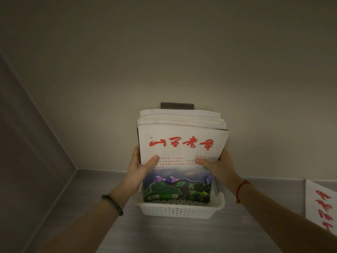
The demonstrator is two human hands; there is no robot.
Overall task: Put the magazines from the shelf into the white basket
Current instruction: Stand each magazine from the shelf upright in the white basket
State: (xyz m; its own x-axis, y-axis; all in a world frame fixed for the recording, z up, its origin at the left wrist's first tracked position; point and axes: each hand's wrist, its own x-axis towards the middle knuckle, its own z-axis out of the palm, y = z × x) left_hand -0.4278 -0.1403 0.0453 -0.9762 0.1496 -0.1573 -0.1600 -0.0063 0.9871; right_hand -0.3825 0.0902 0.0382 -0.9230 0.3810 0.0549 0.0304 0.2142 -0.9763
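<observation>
From the head camera, a stack of magazines stands upright in the white basket on the grey shelf. The left hand and right hand grip its sides, thumbs across the front cover. Another magazine lies at right.

— Where is it tight?
— My left hand and right hand grip the sides of the stack of magazines. It stands in the white basket and fills it nearly side to side, so nothing passes down there.
— Behind?
— The back wall is close behind the stack, with a dark plate on it at the top edges.
— Left?
— The shelf runs open to the side wall.
— Right?
— Open beside the basket; a loose magazine lies flat at the far edge, well apart.
— In front?
— Open toward me.
</observation>
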